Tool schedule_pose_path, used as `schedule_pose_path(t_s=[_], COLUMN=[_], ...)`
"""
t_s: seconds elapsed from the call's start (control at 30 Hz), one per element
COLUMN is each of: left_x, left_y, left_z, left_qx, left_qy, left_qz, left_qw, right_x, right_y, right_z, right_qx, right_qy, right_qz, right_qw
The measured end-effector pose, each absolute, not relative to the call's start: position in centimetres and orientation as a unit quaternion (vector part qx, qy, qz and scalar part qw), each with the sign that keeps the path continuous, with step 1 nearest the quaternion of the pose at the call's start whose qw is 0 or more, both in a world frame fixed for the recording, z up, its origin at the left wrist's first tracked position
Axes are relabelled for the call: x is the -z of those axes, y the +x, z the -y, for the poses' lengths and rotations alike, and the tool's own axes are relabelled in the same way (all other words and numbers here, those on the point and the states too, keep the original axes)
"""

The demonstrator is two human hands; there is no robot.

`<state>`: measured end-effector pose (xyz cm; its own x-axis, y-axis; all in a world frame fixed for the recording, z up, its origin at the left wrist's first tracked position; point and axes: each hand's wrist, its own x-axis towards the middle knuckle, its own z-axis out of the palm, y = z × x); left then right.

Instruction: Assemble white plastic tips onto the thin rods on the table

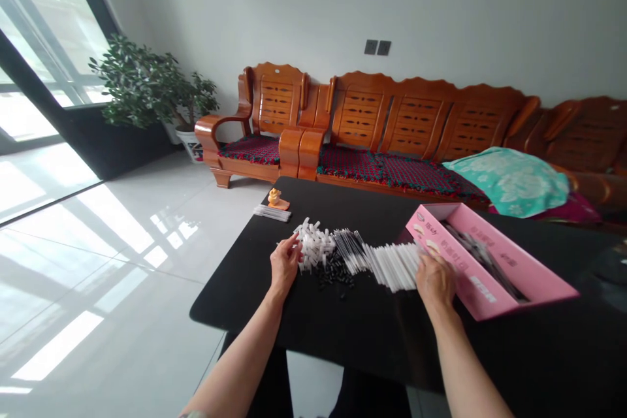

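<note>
My left hand point(285, 264) is at the left edge of a heap of small white plastic pieces point(316, 245). Its fingers are bent together; what lies between the fingertips is too small to name. Over the right end of a row of white plastic tubes point(392, 266) is my right hand point(435, 277), slightly blurred, its fingers closed on a tube there. Dark thin sticks point(350, 248) lie side by side between the heap and the tubes. In front of the white heap are many small black pieces point(336, 271).
A pink open box point(490, 261) holding dark long items stands right of my right hand. At the table's far left are a bundle of clear tubes point(272, 213) and an orange figurine point(277, 198). A wooden sofa point(416, 117) stands behind the black table point(313, 320).
</note>
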<state>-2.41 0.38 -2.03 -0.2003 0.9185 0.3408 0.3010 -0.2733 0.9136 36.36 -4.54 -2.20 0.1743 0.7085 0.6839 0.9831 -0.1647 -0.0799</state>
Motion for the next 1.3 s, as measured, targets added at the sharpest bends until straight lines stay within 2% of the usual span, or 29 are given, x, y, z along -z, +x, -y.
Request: schedule_pose_path(t_s=[0.2,0.3,0.47,0.6,0.83,1.3], left_x=[2.4,2.5,2.6,3.1,5.3,4.3], left_y=[-2.2,-2.6,-5.1,-7.2,-8.2,-8.5], left_z=[-0.4,-0.8,-3.8,-7.5,-10.8,-9.2], left_qx=[-0.55,-0.561,-0.544,-0.463,-0.341,-0.344], left_qy=[0.589,0.576,0.554,0.622,0.711,0.72], left_qz=[-0.531,-0.542,-0.615,-0.627,-0.615,-0.603], left_qw=[0.262,0.245,0.138,0.075,0.03,0.006], right_x=[1.5,1.7,2.9,3.5,3.5,3.8], right_y=[33.5,28.6,22.3,22.1,22.2,21.9], right_z=[4.7,5.3,6.2,6.3,5.9,5.7], right_qx=[0.287,0.275,0.216,0.215,0.236,0.219], right_qy=[-0.689,-0.631,-0.563,-0.554,-0.55,-0.55], right_qz=[0.577,0.605,0.653,0.658,0.662,0.666], right_qw=[0.33,0.4,0.459,0.462,0.451,0.454])
